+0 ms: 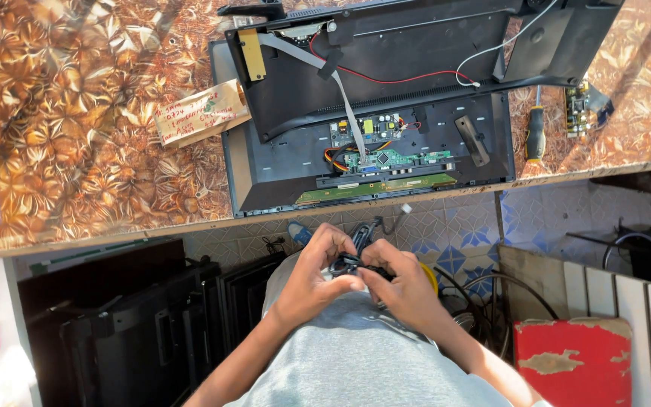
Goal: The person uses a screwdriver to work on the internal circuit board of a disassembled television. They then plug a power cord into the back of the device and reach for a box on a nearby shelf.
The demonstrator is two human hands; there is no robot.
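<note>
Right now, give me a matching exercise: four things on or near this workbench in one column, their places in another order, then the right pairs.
Things:
1. screwdriver
2. paper label
3. black cable
4. red box

Places:
A. held between both hands, below the table edge
B. on the table, right of the opened monitor
C. on the floor, lower right
D. on the table, left of the opened monitor

Pairs: 1-B, 2-D, 3-A, 4-C
</note>
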